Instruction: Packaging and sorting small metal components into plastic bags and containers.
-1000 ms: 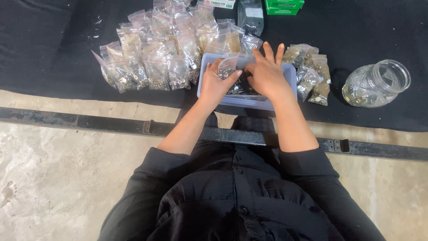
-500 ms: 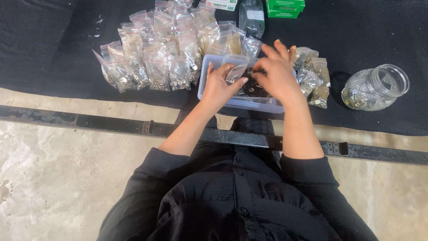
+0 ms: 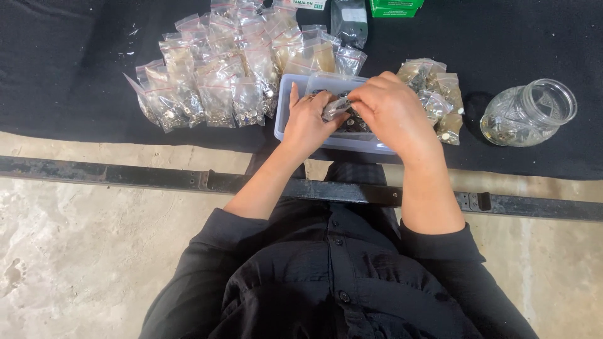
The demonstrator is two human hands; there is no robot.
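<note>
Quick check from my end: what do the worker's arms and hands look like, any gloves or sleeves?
No gloves: the left hand and right hand are bare, with no rings or watch visible. Black sleeves of a buttoned black shirt are pushed up near the elbows, leaving both forearms bare.

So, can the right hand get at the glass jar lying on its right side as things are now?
Probably yes. The glass jar lies on the black cloth with bare cloth between it and the right hand, but that hand is pinching a small clear bag together with the left hand.
</note>
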